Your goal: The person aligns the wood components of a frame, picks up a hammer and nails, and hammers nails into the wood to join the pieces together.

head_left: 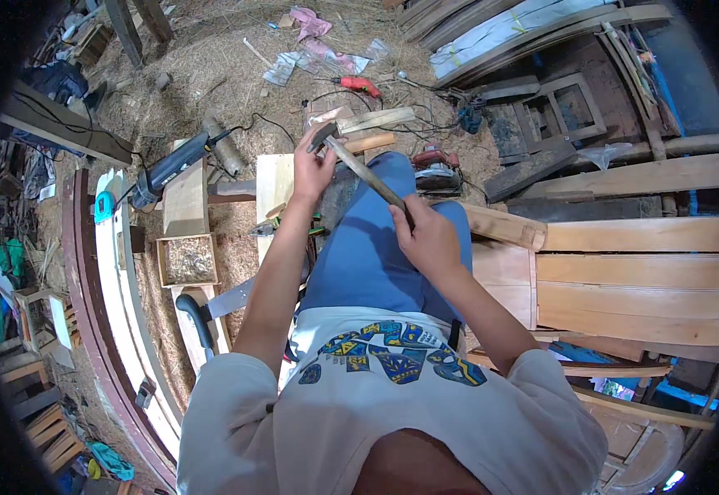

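A hammer (368,175) with a wooden handle slants above my blue-trousered legs. My right hand (427,235) is wrapped round the lower end of its handle. My left hand (313,169) is closed at the dark metal head, which sits between fingers and thumb; whether a small piece is also pinched there is hidden. Pieces of wood (376,120) lie just beyond the head. Close to my left forearm are green-handled pliers (269,224) on a pale board, and a handsaw (229,299) with a black handle.
An angle grinder (170,175) lies at the left, near a small wooden tray (187,260) and a turquoise tape measure (105,206). A red power tool (435,162) is beyond my knees; a red drill (357,85) rests farther off. Planed planks (636,271) extend right. Cords cross the shavings-covered ground.
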